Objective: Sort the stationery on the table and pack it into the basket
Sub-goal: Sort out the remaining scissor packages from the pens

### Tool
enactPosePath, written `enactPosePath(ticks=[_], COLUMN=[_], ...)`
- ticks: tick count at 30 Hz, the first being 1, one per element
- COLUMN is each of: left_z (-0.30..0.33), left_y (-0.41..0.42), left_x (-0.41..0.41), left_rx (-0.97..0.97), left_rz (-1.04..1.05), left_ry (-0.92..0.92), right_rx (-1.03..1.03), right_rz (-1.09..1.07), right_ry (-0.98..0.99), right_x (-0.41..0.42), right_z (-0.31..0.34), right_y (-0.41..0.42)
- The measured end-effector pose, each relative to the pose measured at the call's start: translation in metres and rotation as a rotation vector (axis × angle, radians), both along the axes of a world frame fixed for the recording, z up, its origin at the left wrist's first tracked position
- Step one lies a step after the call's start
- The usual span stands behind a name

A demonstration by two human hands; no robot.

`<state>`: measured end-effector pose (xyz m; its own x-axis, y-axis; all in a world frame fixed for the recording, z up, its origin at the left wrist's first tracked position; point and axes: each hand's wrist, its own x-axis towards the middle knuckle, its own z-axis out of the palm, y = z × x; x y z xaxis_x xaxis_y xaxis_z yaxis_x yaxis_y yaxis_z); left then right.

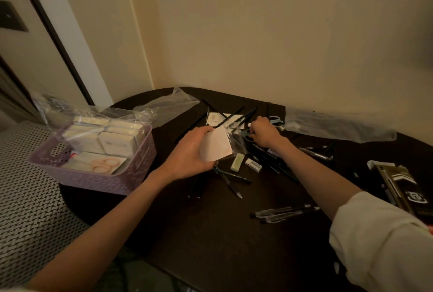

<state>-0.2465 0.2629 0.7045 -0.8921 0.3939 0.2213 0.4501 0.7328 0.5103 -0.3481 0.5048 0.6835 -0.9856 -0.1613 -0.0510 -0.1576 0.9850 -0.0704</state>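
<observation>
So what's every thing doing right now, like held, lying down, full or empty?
Left hand: holds the white packet.
Right hand: fingers curled on the scissors.
Basket: partly filled with boxes.
Erasers: lying loose.
Clear pens: lying together.
Plastic bag: flat by the wall.

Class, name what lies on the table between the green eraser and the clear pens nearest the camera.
Head view: dark crossed pens lie between the green eraser and the clear pens.

Lilac lattice basket of pale boxes at table's left; black pens scattered right.
</observation>
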Motion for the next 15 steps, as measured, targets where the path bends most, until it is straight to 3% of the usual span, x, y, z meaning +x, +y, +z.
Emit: enactPosePath(ticks=[9, 15], left_z=[0.007, 0.016], left_y=[-0.002, 0.004], left_x=[0.008, 0.028], left_rx=[-0.030, -0.049], left_rz=[0.006, -0.006], left_ry=[0.073, 0.210], right_rx=[0.017, -0.302], right_rz=[-0.015, -0.120], right_ry=[0.029, -0.093], right_x=[0.033, 0.069], right_z=[0.035, 0.049], right_y=[-0.002, 0.025])
